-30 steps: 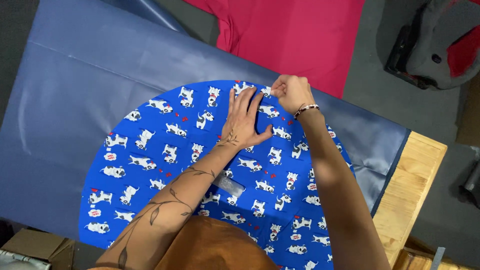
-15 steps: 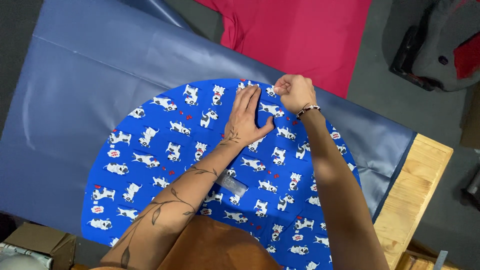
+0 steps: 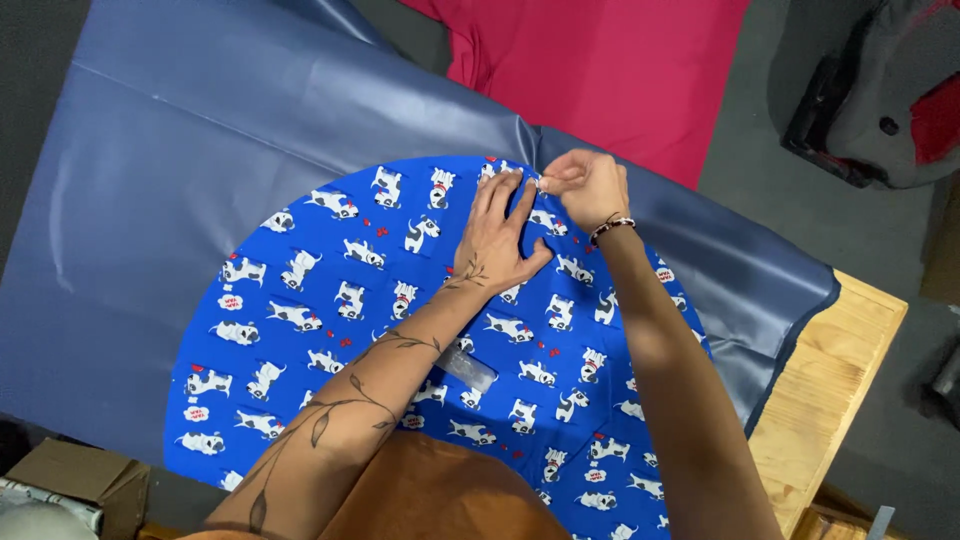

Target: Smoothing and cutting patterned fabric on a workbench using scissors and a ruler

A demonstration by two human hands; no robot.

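A round piece of bright blue fabric printed with white cartoon dogs lies flat on a sheet of dark blue material that covers the table. My left hand presses flat on the fabric near its far edge, fingers spread. Right beside it, my right hand pinches a small pale thing at the fabric's far rim; what it is I cannot make out. A beaded bracelet sits on my right wrist.
A small clear plastic piece lies on the blue fabric near my left forearm. Red cloth hangs beyond the table's far side. A bare wooden table corner shows at right. A cardboard box stands at lower left; a dark bag lies on the floor at upper right.
My hands have stayed at the fabric's far rim. The left hand's fingers have shifted slightly toward the right hand's pinch.
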